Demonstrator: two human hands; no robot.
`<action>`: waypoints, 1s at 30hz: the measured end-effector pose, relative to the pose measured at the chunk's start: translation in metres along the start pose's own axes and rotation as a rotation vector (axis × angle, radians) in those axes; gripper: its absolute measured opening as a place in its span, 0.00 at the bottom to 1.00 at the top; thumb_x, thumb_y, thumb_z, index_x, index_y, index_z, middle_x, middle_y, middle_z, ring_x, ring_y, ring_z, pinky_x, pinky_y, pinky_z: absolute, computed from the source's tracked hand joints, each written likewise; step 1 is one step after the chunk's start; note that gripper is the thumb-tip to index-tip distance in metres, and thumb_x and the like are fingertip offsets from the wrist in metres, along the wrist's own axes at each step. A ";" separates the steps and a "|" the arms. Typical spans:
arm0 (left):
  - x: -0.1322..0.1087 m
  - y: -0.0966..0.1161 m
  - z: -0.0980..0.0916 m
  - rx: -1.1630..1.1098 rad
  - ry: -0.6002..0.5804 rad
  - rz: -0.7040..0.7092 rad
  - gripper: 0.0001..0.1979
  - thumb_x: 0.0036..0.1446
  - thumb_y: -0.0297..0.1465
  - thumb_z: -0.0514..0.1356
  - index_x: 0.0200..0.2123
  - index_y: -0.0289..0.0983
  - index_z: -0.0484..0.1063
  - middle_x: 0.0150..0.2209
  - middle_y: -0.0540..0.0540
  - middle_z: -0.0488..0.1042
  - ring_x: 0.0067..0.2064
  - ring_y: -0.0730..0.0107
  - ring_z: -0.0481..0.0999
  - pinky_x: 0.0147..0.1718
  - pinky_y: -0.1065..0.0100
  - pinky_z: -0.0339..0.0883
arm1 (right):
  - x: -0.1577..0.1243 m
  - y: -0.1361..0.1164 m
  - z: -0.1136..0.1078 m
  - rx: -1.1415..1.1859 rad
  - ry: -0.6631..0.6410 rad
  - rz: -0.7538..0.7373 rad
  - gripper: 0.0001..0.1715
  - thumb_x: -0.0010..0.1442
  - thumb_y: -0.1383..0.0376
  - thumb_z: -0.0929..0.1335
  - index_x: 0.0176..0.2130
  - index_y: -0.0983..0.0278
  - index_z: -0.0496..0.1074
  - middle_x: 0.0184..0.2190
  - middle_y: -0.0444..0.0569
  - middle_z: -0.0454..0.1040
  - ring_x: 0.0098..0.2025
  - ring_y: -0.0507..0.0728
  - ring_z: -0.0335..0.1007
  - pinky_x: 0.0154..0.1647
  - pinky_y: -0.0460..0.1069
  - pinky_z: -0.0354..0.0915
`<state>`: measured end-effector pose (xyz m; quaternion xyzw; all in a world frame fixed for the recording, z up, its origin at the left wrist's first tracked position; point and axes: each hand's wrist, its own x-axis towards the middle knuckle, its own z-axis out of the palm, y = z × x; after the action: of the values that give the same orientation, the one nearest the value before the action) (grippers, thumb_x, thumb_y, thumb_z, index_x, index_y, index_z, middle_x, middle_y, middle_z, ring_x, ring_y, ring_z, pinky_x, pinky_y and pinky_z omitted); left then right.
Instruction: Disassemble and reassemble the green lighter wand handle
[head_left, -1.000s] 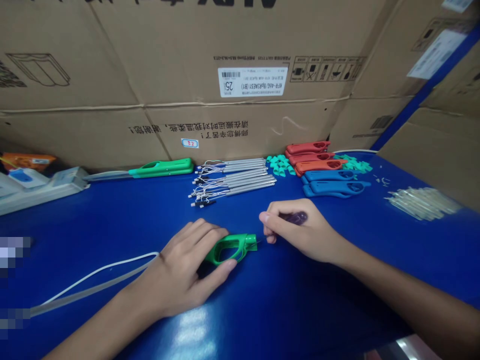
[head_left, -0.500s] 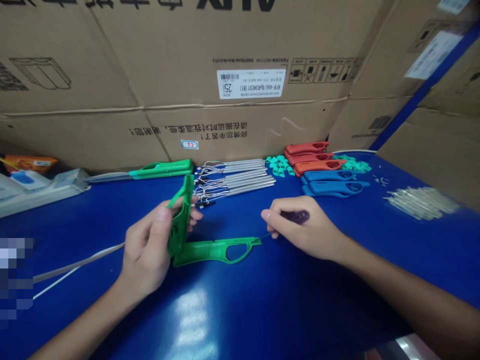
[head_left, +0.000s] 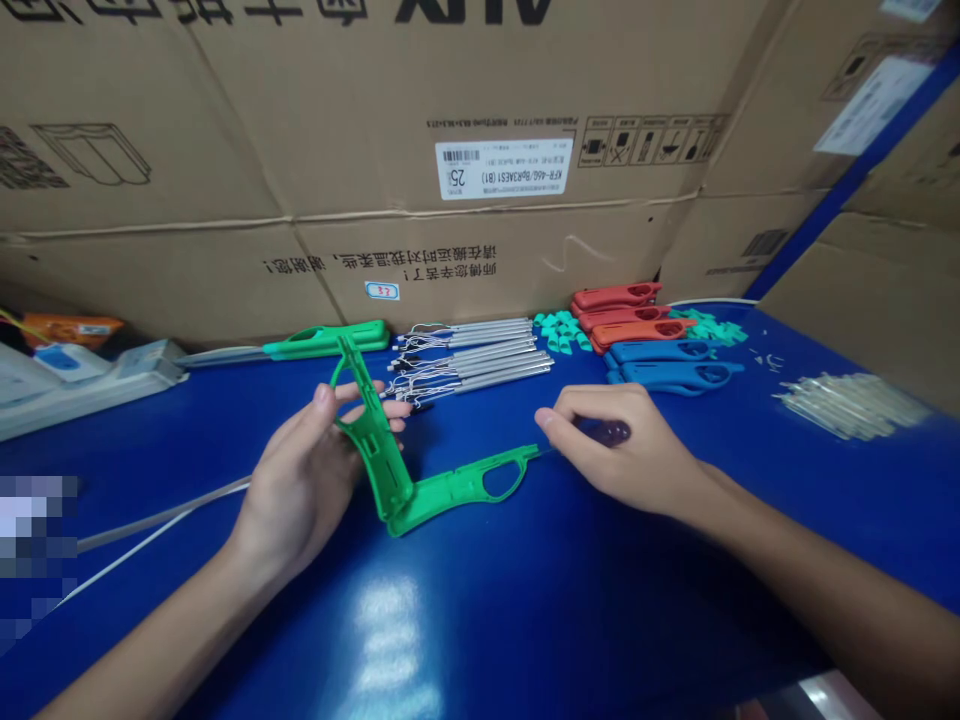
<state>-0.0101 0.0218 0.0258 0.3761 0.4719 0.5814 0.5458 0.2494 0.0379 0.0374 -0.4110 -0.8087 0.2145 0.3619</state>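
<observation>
Cartons wall a blue desk where the left hand holds one green shell upright, its twin lying lengthwise toward the right hand, seemingly pinched closed.

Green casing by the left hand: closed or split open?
Split open. One green half stands tilted against the left hand; the other half lies on the blue table, meeting it at one end.

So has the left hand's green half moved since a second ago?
Yes: the green half in the left hand lifted off the blue table, up toward the metal tubes.
</observation>
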 end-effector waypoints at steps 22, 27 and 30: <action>-0.025 -0.024 0.005 0.875 -0.811 0.784 0.17 0.52 0.21 0.66 0.46 0.37 0.72 0.39 0.44 0.79 0.46 0.62 0.78 0.45 0.63 0.74 | 0.001 0.011 0.002 -0.154 0.105 -0.144 0.22 0.64 0.69 0.64 0.22 0.62 0.53 0.20 0.40 0.57 0.23 0.48 0.52 0.27 0.48 0.51; -0.025 -0.022 0.004 1.057 -0.801 0.881 0.09 0.56 0.23 0.64 0.41 0.37 0.74 0.39 0.45 0.78 0.46 0.60 0.75 0.46 0.56 0.69 | 0.001 0.010 0.003 -0.157 0.102 -0.158 0.21 0.64 0.69 0.64 0.22 0.63 0.54 0.20 0.41 0.57 0.23 0.48 0.52 0.27 0.48 0.51; -0.024 -0.023 0.001 1.100 -0.764 0.907 0.06 0.57 0.24 0.64 0.39 0.37 0.74 0.39 0.45 0.78 0.45 0.60 0.74 0.46 0.55 0.68 | 0.001 0.010 0.004 -0.154 0.102 -0.169 0.21 0.64 0.69 0.64 0.21 0.63 0.55 0.20 0.41 0.57 0.23 0.48 0.52 0.27 0.48 0.51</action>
<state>0.0000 -0.0029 0.0061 0.9183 0.2728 0.2621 0.1172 0.2508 0.0440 0.0290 -0.3785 -0.8351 0.0996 0.3866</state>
